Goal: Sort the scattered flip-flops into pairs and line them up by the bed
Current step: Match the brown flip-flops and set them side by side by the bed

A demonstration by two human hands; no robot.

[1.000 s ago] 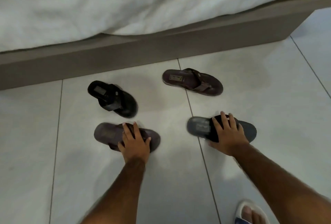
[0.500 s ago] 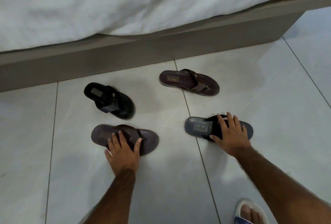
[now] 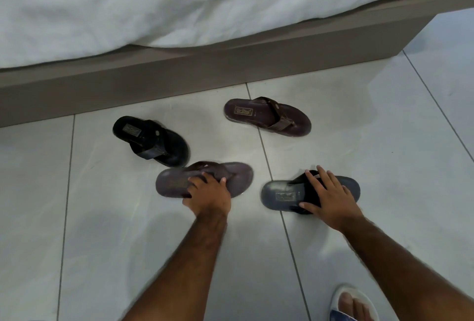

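Several flip-flops lie on the pale tiled floor in front of the bed. My left hand (image 3: 209, 193) grips a brown flip-flop (image 3: 241, 179) around its strap, fingers curled over it. My right hand (image 3: 327, 196) lies spread on the strap of a black flip-flop (image 3: 279, 196), thumb at its near edge. A second black flip-flop (image 3: 151, 140) rests at the left, its toe close to the brown one in my left hand. A second brown flip-flop (image 3: 266, 117) lies nearer the bed, apart from both hands.
The grey bed base (image 3: 179, 74) runs across the back, with a white duvet (image 3: 179, 0) hanging over it. The base ends at the right at a corner. My foot in a white sandal (image 3: 351, 304) stands at the bottom right.
My left hand has closed on the brown flip-flop and slid it to the right, toward the black one under my right hand. My right hand stays on its flip-flop.
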